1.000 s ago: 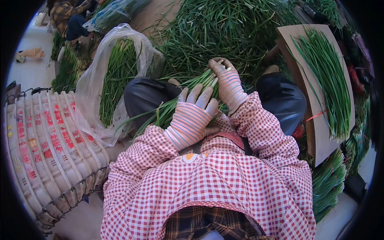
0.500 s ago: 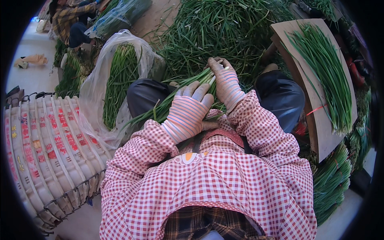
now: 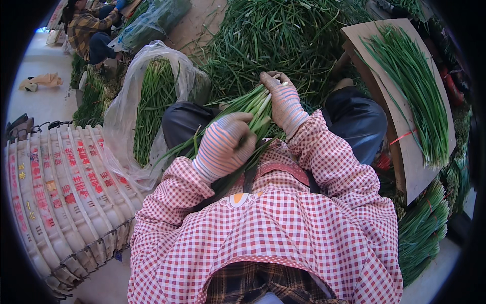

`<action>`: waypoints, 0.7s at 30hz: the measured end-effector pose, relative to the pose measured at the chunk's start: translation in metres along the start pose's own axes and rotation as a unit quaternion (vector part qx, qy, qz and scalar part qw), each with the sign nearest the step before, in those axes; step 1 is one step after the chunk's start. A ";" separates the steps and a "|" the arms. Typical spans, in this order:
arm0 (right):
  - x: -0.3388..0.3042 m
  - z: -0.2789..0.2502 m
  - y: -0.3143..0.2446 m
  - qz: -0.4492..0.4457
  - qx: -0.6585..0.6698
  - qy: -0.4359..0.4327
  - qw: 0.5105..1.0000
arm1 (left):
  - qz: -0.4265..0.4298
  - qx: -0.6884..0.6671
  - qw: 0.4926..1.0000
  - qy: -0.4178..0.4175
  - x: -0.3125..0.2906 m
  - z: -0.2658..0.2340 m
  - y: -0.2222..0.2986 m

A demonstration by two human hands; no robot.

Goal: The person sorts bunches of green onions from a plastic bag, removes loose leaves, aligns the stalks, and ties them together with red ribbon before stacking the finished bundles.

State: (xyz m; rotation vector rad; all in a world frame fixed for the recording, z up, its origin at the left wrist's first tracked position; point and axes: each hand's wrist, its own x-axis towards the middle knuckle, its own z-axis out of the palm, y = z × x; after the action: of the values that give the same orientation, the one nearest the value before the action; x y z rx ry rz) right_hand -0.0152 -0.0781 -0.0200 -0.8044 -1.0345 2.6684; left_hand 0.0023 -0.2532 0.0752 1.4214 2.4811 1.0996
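My right hand [image 3: 284,99], in a striped glove with a soiled fingertip area, pinches the white root ends of a small bunch of garlic chives [image 3: 258,105]. The green leaves slant down to the left across my lap. My left hand [image 3: 226,144], gloved alike, is curled over the leafy part, its fingers bent in around some leaves. Its palm side is hidden. Beyond both hands rises a large loose heap of garlic chives [image 3: 278,40].
At right, a board on a stand [image 3: 410,185] bears a tied chive bundle [image 3: 412,96]; more bundles [image 3: 422,233] lie below it. On the left are an open plastic bag [image 3: 119,121] of chives and a pale ribbed basket [image 3: 71,187]. A person [image 3: 91,30] sits at the far left.
My left hand has shifted slightly left and down, and its fingers, laid along the bunch before, are now curled in. The right hand keeps its pinch on the white ends.
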 end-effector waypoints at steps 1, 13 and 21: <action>0.001 0.002 0.001 0.002 -0.002 -0.003 1.000 | -0.102 -0.062 0.992 0.048 -0.001 -0.002 0.004; 0.002 -0.005 0.001 0.001 -0.047 0.029 0.998 | -0.032 0.207 0.950 -0.231 0.064 -0.020 0.020; 0.007 -0.006 0.013 -0.011 -0.087 -0.015 0.996 | 0.066 0.307 0.944 -0.102 -0.018 0.051 -0.003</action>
State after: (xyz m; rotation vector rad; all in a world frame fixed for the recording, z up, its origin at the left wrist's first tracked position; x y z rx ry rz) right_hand -0.0177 -0.0815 -0.0354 -0.7804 -1.2890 2.6071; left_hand 0.0305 -0.2407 0.0302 1.7459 2.7177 0.1476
